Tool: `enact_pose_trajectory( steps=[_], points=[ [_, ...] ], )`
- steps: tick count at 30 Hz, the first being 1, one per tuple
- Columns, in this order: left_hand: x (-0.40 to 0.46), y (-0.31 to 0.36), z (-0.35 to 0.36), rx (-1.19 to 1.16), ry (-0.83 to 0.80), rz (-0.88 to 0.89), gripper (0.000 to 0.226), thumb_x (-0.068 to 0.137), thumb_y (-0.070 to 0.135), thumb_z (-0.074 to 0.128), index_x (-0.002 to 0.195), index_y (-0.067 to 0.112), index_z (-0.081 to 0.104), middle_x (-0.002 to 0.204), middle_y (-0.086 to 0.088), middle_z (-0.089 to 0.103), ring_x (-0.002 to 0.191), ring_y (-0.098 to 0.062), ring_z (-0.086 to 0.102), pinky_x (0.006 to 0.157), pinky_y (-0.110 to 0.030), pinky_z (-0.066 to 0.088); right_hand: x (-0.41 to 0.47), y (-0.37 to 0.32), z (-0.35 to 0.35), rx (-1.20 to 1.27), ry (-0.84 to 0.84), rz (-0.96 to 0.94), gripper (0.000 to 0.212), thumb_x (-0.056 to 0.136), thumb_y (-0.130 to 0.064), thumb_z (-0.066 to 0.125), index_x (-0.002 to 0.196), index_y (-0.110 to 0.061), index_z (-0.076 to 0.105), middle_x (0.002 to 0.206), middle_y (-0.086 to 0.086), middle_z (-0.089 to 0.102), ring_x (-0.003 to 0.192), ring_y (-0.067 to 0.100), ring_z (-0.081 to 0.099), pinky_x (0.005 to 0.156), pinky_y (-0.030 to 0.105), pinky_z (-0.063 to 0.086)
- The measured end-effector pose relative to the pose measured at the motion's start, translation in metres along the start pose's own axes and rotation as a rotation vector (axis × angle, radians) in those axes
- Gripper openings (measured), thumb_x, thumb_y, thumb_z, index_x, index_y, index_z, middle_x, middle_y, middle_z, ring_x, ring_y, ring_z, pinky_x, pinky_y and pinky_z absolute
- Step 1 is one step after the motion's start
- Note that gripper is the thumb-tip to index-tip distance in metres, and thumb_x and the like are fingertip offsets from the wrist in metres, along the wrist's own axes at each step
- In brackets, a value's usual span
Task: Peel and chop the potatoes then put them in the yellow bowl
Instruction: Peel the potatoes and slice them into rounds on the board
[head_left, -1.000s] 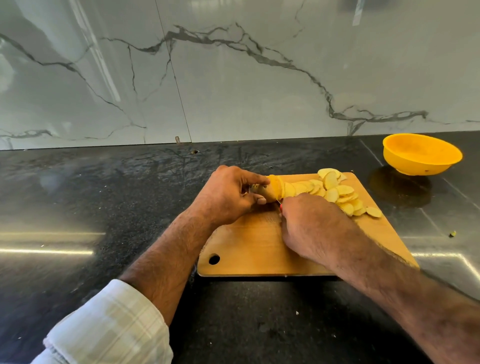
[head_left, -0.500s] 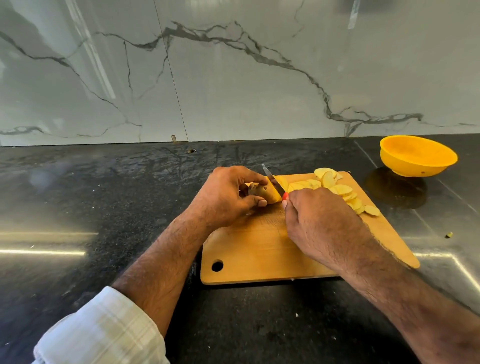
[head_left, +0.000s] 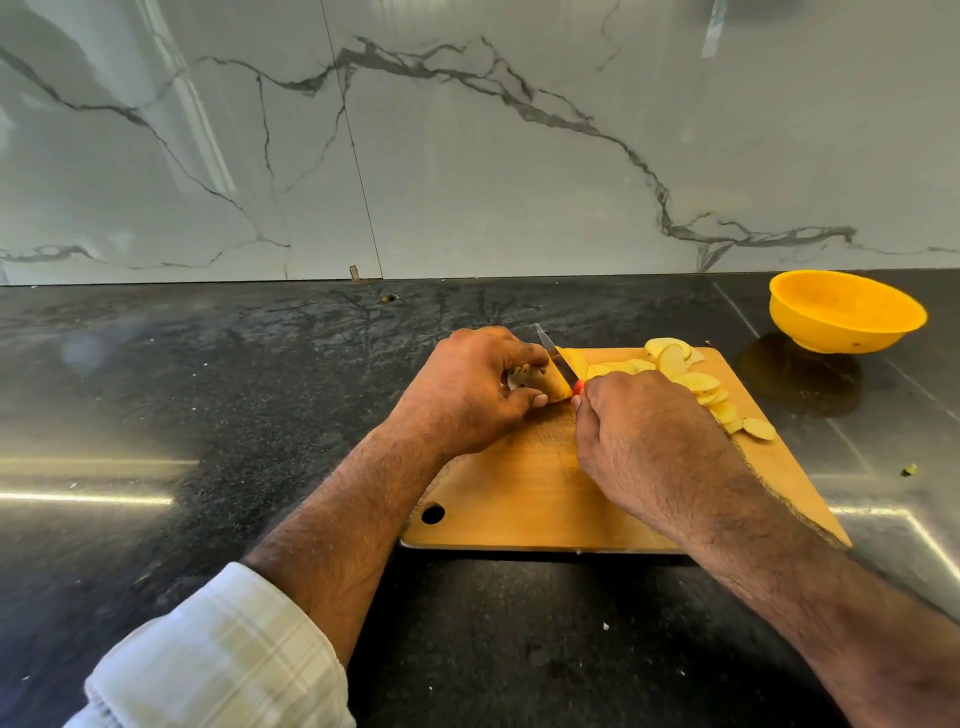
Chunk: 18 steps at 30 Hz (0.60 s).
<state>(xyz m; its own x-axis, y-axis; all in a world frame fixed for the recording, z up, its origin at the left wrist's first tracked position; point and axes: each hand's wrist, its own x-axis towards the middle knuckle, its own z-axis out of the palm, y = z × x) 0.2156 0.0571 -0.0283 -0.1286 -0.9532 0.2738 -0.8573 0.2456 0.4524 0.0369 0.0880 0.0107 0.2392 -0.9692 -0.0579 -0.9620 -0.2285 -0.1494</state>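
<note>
On the wooden cutting board (head_left: 519, 499) my left hand (head_left: 467, 389) grips the end piece of a potato (head_left: 543, 382), brown skin showing on its left side. My right hand (head_left: 644, 436) holds a knife (head_left: 556, 356) by its red handle, the blade lying against the potato's cut face with its tip pointing away from me. A row of pale yellow potato slices (head_left: 696, 384) lies along the board's far right part. The yellow bowl (head_left: 844, 312) stands on the counter at the far right, with nothing visible inside it.
The black stone counter (head_left: 208, 415) runs to a grey marble wall (head_left: 467, 156) at the back. A small green scrap (head_left: 908, 470) lies on the counter right of the board. A round hole (head_left: 432, 513) marks the board's near left corner.
The knife has come up from the board and its blade now rests at the potato's cut face. The remaining potato piece looks shorter than a second ago. The view shifted slightly.
</note>
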Motion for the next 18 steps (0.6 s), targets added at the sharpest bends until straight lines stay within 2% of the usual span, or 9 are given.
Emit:
enact_pose_trajectory(
  steps=[5, 10, 15, 18],
  points=[
    [0.0, 0.0, 0.001, 0.002, 0.014, 0.006, 0.048, 0.092, 0.033, 0.081, 0.138, 0.035, 0.068, 0.127, 0.012, 0.067, 0.115, -0.011, 0.061, 0.1, -0.041, 0.057, 0.001, -0.004, -0.004, 0.007, -0.053, 0.008, 0.033, 0.106, -0.039, 0.052, 0.127, -0.016, 0.061, 0.11, 0.007, 0.067, 0.1, 0.022, 0.067, 0.084, 0.033, 0.058],
    [-0.001, -0.001, 0.003, 0.037, 0.022, 0.042, 0.045, 0.093, 0.031, 0.08, 0.137, 0.032, 0.07, 0.125, 0.01, 0.069, 0.113, -0.012, 0.062, 0.099, -0.041, 0.056, 0.004, -0.014, -0.012, -0.011, -0.036, -0.006, 0.02, 0.103, -0.033, 0.058, 0.111, -0.015, 0.059, 0.083, 0.001, 0.053, 0.09, 0.022, 0.062, 0.082, 0.035, 0.057],
    [0.001, -0.005, 0.002, 0.035, 0.016, 0.023, 0.045, 0.095, 0.028, 0.078, 0.138, 0.031, 0.069, 0.12, 0.01, 0.07, 0.108, -0.012, 0.063, 0.098, -0.042, 0.057, 0.014, -0.025, -0.024, -0.036, -0.113, -0.044, 0.039, 0.101, -0.03, 0.062, 0.135, -0.012, 0.054, 0.1, 0.004, 0.053, 0.092, 0.022, 0.057, 0.09, 0.038, 0.056],
    [0.002, -0.007, 0.003, 0.064, 0.033, 0.031, 0.043, 0.095, 0.028, 0.077, 0.137, 0.032, 0.07, 0.12, 0.009, 0.072, 0.108, -0.014, 0.064, 0.098, -0.043, 0.057, 0.008, -0.024, -0.018, -0.096, -0.124, -0.038, 0.037, 0.101, -0.031, 0.063, 0.133, -0.014, 0.057, 0.099, 0.004, 0.054, 0.097, 0.023, 0.062, 0.092, 0.038, 0.058]
  ],
)
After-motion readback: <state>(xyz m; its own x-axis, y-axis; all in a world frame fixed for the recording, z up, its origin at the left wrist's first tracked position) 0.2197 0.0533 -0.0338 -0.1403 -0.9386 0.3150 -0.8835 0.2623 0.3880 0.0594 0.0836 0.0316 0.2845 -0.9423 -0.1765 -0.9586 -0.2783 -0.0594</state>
